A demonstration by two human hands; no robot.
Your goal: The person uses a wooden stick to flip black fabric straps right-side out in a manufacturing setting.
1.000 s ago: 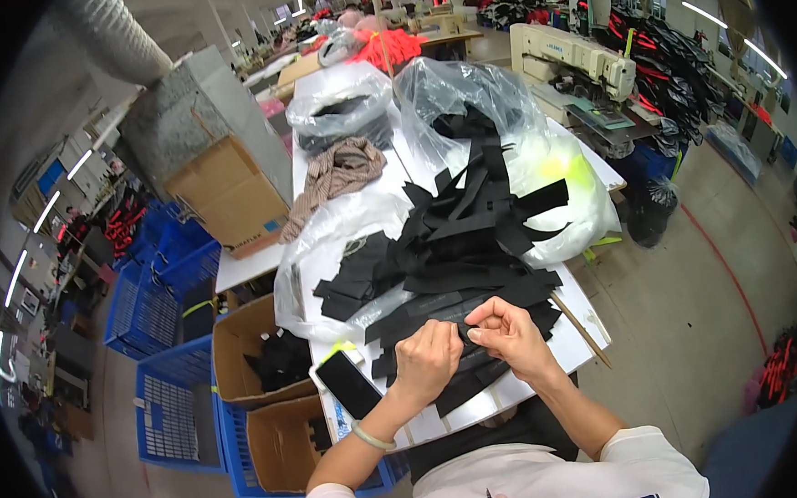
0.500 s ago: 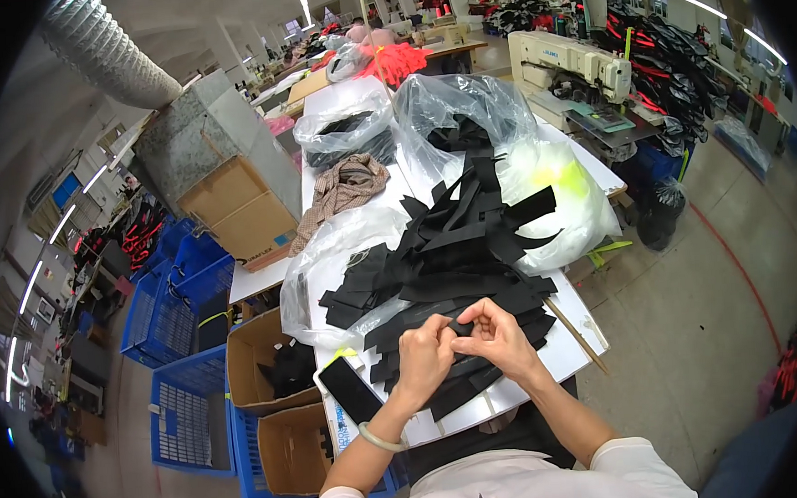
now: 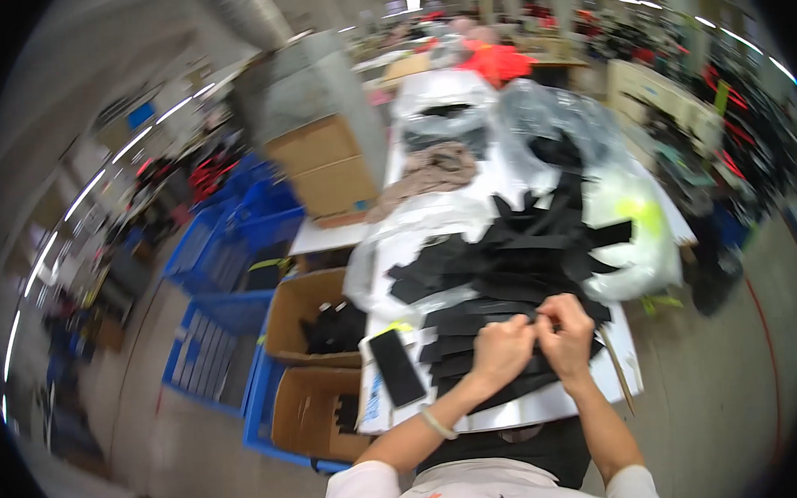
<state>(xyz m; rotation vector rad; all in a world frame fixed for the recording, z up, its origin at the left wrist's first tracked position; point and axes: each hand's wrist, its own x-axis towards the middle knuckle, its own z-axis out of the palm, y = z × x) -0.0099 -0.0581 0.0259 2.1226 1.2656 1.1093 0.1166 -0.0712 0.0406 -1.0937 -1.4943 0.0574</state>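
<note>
A pile of flat black strips, seemingly fabric, covers the near part of the white table. My left hand and my right hand are above its near side, close together, both with fingers pinched. What is between the fingertips is too blurred and dark to make out against the black pile. Left of the strips lies a dark phone, near the table's left edge. A thin wooden stick rests by the right edge, beside my right hand.
Clear plastic bags and a white bag stand behind the pile. A brown checked cloth lies farther left. Open cardboard boxes and blue crates sit left of the table. A sewing machine stands back right.
The whole view has swung left, so the table now appears farther right and blurred. My hands have come slightly apart and remain pinched above the strips.
</note>
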